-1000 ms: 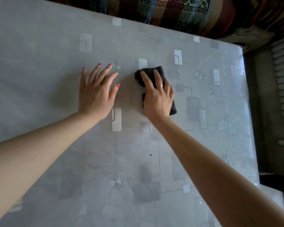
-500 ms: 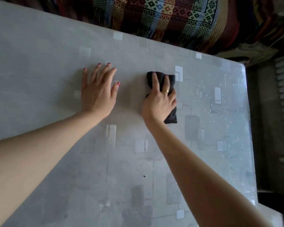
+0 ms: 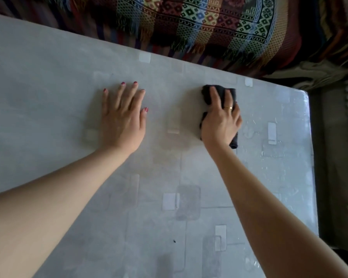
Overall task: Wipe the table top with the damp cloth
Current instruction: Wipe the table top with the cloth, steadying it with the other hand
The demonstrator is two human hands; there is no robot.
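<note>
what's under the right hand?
A dark cloth, folded or bunched, pressed onto the table top by the right hand. Its ends stick out beyond fingers and wrist; the middle part is covered.

Black cloth (image 3: 219, 93), grey square-patterned table top (image 3: 48, 77)

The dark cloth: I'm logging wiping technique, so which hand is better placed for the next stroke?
Right. The right hand already presses on the dark cloth, while the left hand lies flat on the table top, apart from it.
</note>
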